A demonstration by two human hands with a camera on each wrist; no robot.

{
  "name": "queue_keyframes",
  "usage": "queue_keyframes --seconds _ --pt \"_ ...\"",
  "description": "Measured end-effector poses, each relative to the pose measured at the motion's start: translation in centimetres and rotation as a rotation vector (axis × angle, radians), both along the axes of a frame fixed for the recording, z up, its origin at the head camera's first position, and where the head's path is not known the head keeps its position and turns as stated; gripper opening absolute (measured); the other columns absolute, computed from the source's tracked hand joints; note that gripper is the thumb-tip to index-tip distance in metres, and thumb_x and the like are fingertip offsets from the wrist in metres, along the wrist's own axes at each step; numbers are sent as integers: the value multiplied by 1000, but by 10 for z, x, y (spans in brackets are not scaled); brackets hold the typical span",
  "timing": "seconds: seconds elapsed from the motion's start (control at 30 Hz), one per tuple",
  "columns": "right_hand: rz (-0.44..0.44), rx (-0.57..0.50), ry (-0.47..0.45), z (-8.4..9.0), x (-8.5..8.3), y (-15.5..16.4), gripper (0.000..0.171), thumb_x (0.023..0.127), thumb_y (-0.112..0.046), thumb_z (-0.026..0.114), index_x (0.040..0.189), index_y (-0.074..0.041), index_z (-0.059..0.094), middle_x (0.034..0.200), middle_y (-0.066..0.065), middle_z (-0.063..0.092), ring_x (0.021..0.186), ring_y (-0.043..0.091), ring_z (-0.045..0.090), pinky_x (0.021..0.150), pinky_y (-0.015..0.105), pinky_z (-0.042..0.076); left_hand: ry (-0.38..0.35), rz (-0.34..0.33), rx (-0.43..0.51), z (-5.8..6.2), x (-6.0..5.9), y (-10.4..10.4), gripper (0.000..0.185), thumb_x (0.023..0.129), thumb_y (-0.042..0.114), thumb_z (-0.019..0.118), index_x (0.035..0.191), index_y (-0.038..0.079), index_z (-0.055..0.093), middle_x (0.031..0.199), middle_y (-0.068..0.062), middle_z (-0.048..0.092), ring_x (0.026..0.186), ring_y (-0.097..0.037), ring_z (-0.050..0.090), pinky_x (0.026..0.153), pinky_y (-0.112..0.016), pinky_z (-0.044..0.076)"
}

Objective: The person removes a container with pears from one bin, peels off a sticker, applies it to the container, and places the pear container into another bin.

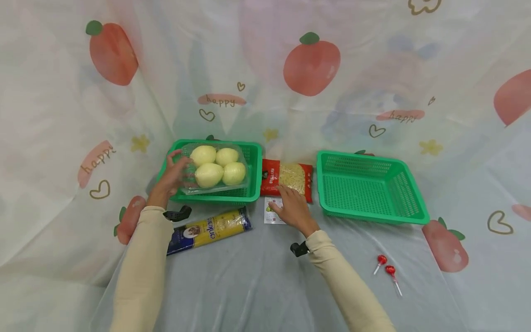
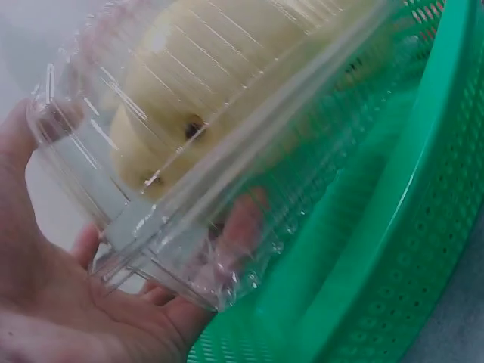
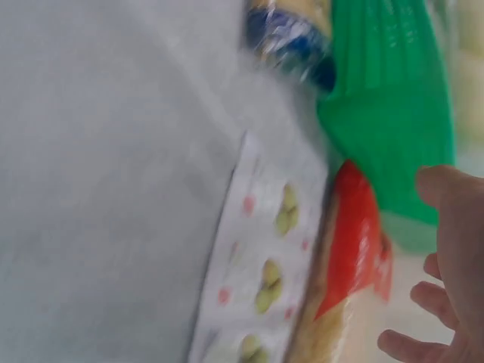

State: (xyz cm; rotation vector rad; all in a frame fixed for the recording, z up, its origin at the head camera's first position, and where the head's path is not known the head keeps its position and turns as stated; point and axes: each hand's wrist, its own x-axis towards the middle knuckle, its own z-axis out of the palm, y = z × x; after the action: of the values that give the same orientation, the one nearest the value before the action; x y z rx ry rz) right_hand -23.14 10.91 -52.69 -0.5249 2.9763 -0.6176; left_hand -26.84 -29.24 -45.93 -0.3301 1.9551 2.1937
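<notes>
My left hand (image 1: 171, 177) grips the left end of a clear plastic fruit box (image 2: 219, 193), with the thumb on one side and the fingers beneath. Several pale yellow round fruits (image 1: 209, 175) show through its lid. The box is tilted in the left wrist view, over the left green basket (image 1: 215, 198); whether it touches the basket's bottom I cannot tell. Holding nothing, my right hand (image 1: 295, 210) hovers with spread fingers by a red bag of small pasta (image 1: 292, 177). Contact with the bag cannot be made out. Below that hand lies a printed card (image 3: 261, 257), partly covered in the head view.
A blue and yellow pasta packet (image 1: 211, 229) lies in front of the left basket. Another green basket (image 1: 373, 218) stands to the right, with two red lollipops (image 1: 390, 270) on the cloth before it. A fruit-patterned sheet (image 1: 265, 60) rises behind the baskets.
</notes>
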Motion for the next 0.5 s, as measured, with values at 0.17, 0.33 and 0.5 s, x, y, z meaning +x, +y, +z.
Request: queue_keyframes --seconds 0.17,0.33,0.5 --pt "-23 36 -28 -7 -2 20 71 105 -44 65 162 -10 42 167 15 40 154 38 37 123 62 31 95 0 59 9 16 2 77 106 33 56 161 38 3 160 -19 25 103 -22 66 72 -41 65" --pt "-27 7 -25 -9 0 31 67 103 -35 69 160 -7 45 164 17 45 151 39 40 120 64 35 140 -7 110 14 33 12 73 108 31 50 162 37 2 154 -13 27 134 -43 51 77 -43 64" --pt "-29 -15 -30 -15 3 38 67 102 -31 72 159 -7 45 162 18 47 146 41 45 117 61 40 156 -14 89 9 57 25 69 107 31 43 164 37 4 160 -19 19 144 -49 35 82 -41 58"
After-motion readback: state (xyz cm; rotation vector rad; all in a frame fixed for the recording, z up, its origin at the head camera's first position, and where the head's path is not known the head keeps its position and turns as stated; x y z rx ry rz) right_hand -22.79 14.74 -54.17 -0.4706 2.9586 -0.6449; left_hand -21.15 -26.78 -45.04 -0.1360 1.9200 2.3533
